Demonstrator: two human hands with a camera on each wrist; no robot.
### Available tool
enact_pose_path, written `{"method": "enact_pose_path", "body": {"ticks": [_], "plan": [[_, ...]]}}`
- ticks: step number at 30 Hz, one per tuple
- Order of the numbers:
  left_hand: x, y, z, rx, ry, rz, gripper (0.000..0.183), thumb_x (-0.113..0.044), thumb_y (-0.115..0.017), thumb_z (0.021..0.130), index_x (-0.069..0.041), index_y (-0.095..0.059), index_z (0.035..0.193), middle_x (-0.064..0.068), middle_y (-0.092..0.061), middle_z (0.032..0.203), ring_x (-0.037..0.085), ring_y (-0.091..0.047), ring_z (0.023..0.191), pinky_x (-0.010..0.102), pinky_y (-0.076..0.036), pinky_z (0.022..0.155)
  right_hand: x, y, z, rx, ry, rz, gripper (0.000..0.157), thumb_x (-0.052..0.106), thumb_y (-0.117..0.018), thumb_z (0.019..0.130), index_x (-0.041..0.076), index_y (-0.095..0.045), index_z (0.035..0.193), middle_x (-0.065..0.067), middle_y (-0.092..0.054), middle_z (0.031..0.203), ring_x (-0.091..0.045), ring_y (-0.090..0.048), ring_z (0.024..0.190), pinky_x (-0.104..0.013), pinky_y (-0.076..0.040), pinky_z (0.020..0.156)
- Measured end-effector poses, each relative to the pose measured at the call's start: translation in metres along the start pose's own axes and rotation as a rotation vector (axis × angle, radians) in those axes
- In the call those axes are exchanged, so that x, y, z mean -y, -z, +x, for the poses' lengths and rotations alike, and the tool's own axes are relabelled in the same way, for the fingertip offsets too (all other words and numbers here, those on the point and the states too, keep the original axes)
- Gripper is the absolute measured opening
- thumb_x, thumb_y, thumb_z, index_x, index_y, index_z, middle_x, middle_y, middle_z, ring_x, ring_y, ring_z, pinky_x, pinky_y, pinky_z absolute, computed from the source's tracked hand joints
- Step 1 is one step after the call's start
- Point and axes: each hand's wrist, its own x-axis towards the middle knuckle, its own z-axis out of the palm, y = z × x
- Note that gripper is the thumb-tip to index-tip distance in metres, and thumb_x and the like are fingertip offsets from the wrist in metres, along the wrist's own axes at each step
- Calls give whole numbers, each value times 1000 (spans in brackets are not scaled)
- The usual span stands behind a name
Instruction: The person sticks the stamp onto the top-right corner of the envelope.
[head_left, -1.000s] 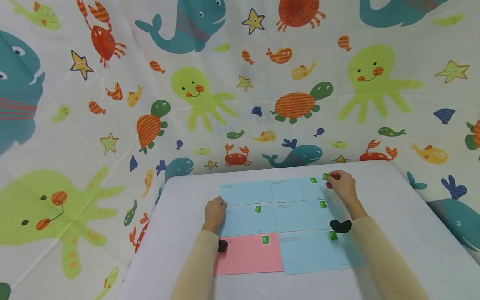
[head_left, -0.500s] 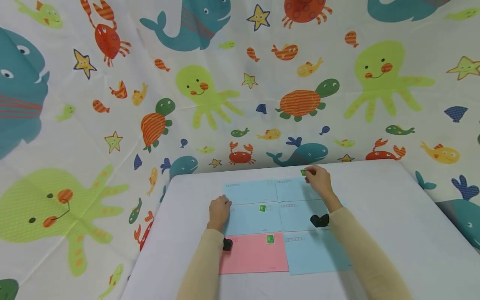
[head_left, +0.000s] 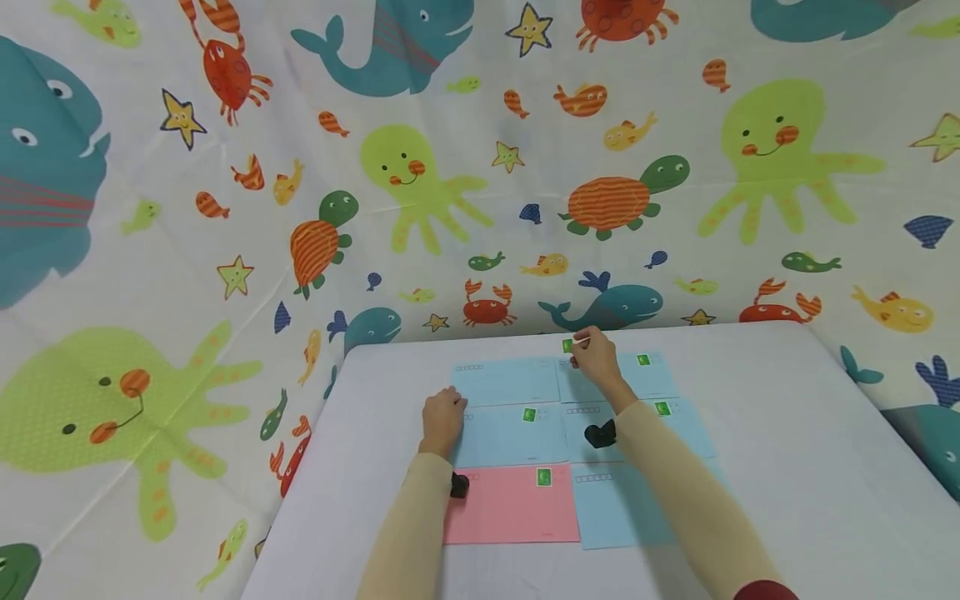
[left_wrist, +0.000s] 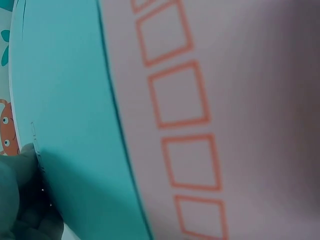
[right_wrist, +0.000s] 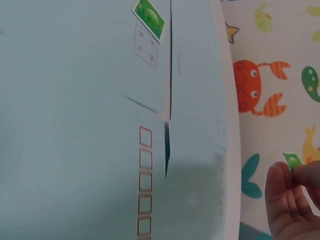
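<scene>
My right hand (head_left: 597,357) pinches a small green stamp (head_left: 567,346) between thumb and fingertips, above the far ends of the two back blue envelopes. The right wrist view shows the same stamp (right_wrist: 292,160) raised off the paper. My left hand (head_left: 442,419) rests at the left edges of the back-left blue envelope (head_left: 506,382) and the middle-left blue envelope (head_left: 487,446). In the left wrist view its thumb (left_wrist: 27,157) touches the blue paper. No stamp shows on the back-left envelope; green stamps lie on the middle-left one and on the pink envelope (head_left: 510,512).
On the right lie a back blue envelope (head_left: 652,383) and a middle one (head_left: 690,429), each stamped. My right sleeve partly covers the front-right envelope (head_left: 611,508). The white table (head_left: 772,442) ends at a sea-animal curtain (head_left: 525,200).
My right hand has moved left with the stamp, from the right end of the back-right envelope to near the back-left one. The left hand keeps its place. The head view has shifted slightly.
</scene>
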Motion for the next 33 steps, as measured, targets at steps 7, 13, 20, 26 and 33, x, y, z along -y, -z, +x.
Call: {"method": "enact_pose_path", "body": {"ticks": [7,13,20,26,33], "plan": [[3,-3,4,-5,7,2,23,-13,-64,97,2,-74,111,21,-66,131,36,-59,129,47,-48,108,6,-34,5,71,-20,-29,18,9,-51,101,-1,-61,112,-24,-69,101,-28,-71,78,-28,-56,66],[-1,-2,5,-1,2,-17,23,-12,-64,96,3,-74,111,21,-66,131,36,-59,130,48,-47,109,4,-49,7,63,-55,-75,20,10,-54,100,-2,-67,110,-19,-70,96,-17,-65,69,-25,-52,62],[-2,-4,6,-8,-6,7,23,-13,-64,97,2,-74,111,20,-66,131,35,-60,129,47,-48,108,-3,-59,9,43,5,-185,18,10,-56,99,-2,-68,106,-18,-72,97,-24,-65,78,-36,-55,73],[1,-5,8,-18,3,7,22,-13,-64,96,1,-75,110,19,-67,131,34,-60,129,47,-48,108,-4,-70,11,45,56,-305,20,8,-54,100,-3,-68,108,-20,-72,107,-32,-65,95,-48,-54,92],[1,-5,5,-12,25,-24,21,-12,-64,96,2,-75,109,19,-66,131,34,-59,130,46,-47,109,-5,-77,12,52,69,-398,19,9,-56,100,-1,-70,108,-18,-72,110,-31,-66,98,-48,-55,93]]}}
